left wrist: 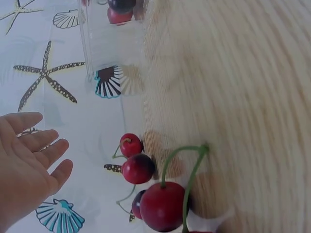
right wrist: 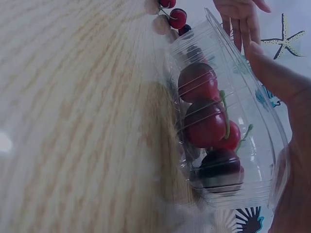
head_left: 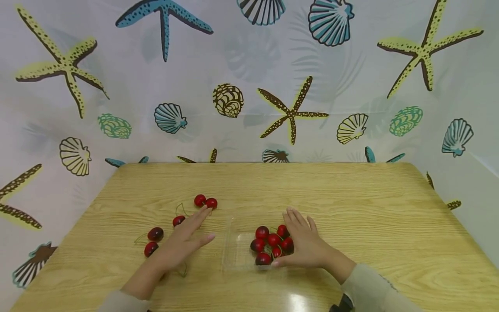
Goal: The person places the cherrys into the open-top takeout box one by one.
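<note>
A clear plastic tray [head_left: 236, 253] lies on the wooden table [head_left: 370, 208] and holds several red cherries [head_left: 270, 245]. My right hand [head_left: 306, 242] rests flat against the tray's right side, fingers straight, thumb along its front edge. In the right wrist view the tray [right wrist: 252, 111] with its cherries [right wrist: 204, 121] lies against my palm [right wrist: 296, 194]. My left hand [head_left: 187, 240] lies open on the table, fingertips just short of a pair of cherries [head_left: 205, 202]. It holds nothing. Its empty palm [left wrist: 26, 165] faces the cherries [left wrist: 138, 168] in the left wrist view.
Three more loose cherries lie left of my left hand: one [head_left: 179, 220] by the fingers, two [head_left: 155, 234] [head_left: 150, 248] further left. A curtain printed with starfish and shells [head_left: 288, 112] closes in the table at the back and sides.
</note>
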A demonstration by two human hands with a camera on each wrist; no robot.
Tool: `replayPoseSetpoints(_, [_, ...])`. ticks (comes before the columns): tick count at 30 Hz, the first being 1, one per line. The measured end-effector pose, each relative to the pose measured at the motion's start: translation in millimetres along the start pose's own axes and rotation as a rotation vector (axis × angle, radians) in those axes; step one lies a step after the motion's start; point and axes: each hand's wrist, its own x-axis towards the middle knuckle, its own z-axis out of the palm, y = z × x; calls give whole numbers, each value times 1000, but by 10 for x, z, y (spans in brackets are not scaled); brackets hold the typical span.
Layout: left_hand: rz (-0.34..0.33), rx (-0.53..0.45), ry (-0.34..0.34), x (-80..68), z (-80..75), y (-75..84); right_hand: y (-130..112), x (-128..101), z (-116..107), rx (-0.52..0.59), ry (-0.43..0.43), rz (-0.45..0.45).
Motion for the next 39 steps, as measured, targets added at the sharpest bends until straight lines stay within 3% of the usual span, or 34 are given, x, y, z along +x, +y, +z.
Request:
replayPoseSetpoints(15, [-51,-229,52,-172,-194,-144,2,14,6,-63,-6,2])
replayPoseSetpoints(23, [-146,-241,75,-254,-288,-149,14,18,16,-76,-22,5])
replayPoseSetpoints(39, [-194,-275,116,-345,-412,-372,0,19,22,-71,-27,18])
